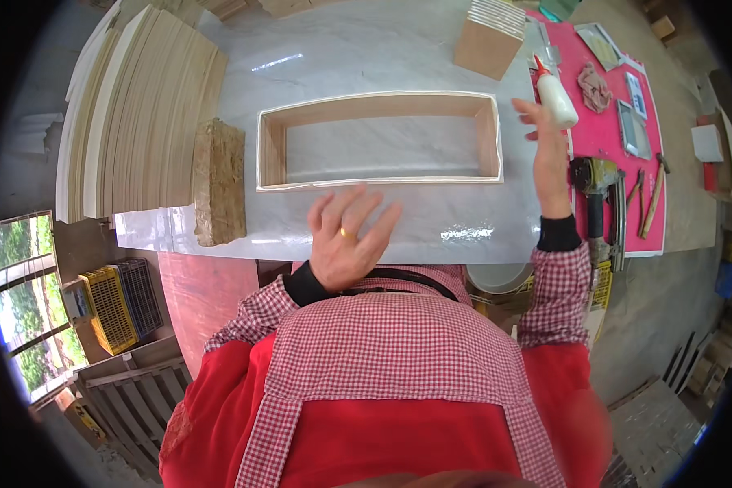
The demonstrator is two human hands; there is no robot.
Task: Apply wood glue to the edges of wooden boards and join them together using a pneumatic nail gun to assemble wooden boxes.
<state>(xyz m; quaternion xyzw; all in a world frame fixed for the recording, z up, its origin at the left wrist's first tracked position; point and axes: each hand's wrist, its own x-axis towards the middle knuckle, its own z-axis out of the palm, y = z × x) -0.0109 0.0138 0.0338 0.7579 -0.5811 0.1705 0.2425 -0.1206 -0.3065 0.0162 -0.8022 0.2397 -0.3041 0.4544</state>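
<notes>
A long rectangular wooden frame [380,182] lies on the grey marbled tabletop, with a white line of what looks like glue along its upper edges. My left hand [346,236] is just in front of its near side, fingers spread, holding nothing. Past the frame's right end, my right hand [550,159] reaches forward with fingers apart. Right beside those fingers is a white squeeze bottle [555,99] with a red nozzle; whether the hand touches it I cannot tell.
Stacked thin boards [142,114] stand at the left, beside a rough wooden block [220,183]. A wooden box [490,39] sits at the back right. On the pink sheet [602,140] lie a nail gun [598,183], a hammer [652,199] and a crumpled cloth [594,87].
</notes>
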